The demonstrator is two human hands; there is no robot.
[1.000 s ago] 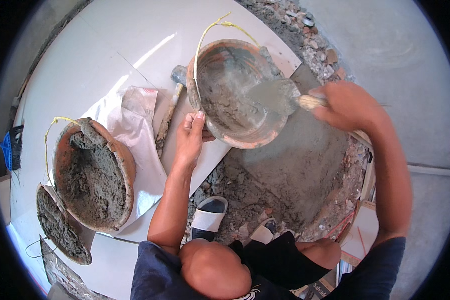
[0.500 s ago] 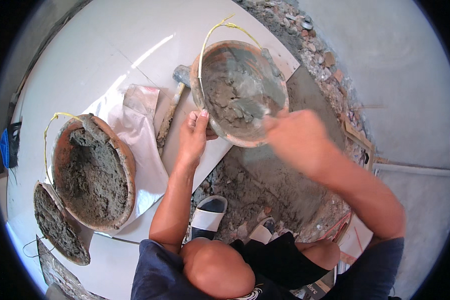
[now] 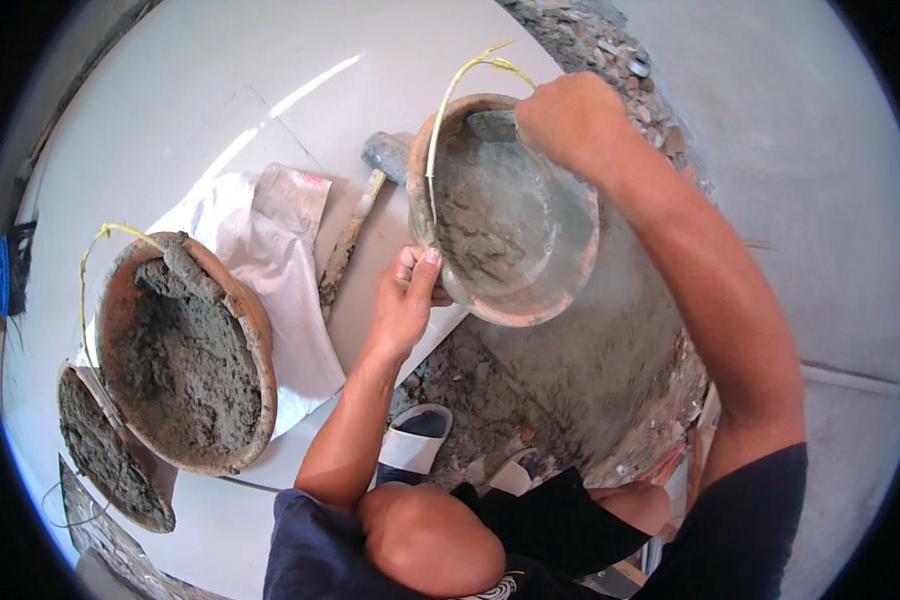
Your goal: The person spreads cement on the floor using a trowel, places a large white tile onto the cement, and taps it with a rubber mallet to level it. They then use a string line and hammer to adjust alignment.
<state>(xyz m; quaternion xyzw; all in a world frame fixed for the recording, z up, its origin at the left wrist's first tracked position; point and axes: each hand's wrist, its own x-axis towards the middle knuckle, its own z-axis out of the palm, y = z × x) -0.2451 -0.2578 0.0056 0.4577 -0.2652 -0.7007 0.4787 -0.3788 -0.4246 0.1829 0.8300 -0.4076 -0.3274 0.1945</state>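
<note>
A round clay-coloured basin [image 3: 530, 312] with a yellow cord handle [image 3: 448, 95] holds wet grey mortar [image 3: 480, 235]. My left hand [image 3: 408, 300] grips its near left rim, thumb on top and fingers curled beneath. At the basin's far right side, my right hand [image 3: 575, 120] is closed in a fist. It holds a trowel, whose grey blade [image 3: 493, 125] shows in part against the inner far wall; the handle is hidden in the fist. Mortar lies heaped toward the basin's left, with a thin wet film smeared over the right.
A second basin [image 3: 262, 350] full of stiffer mortar stands at left, beside a mortar-covered pan [image 3: 110, 460]. A white sack [image 3: 270, 260] and a mallet [image 3: 355, 235] lie on the pale tile slab [image 3: 200, 90]. Rubble [image 3: 610, 50] lines the far right; a wet grey patch [image 3: 610, 340] lies below the basin.
My right hand has swept from the basin's near right side up to its far right rim. The heaped mortar looks smaller and flatter. The basin and left hand appear slightly lower and further right.
</note>
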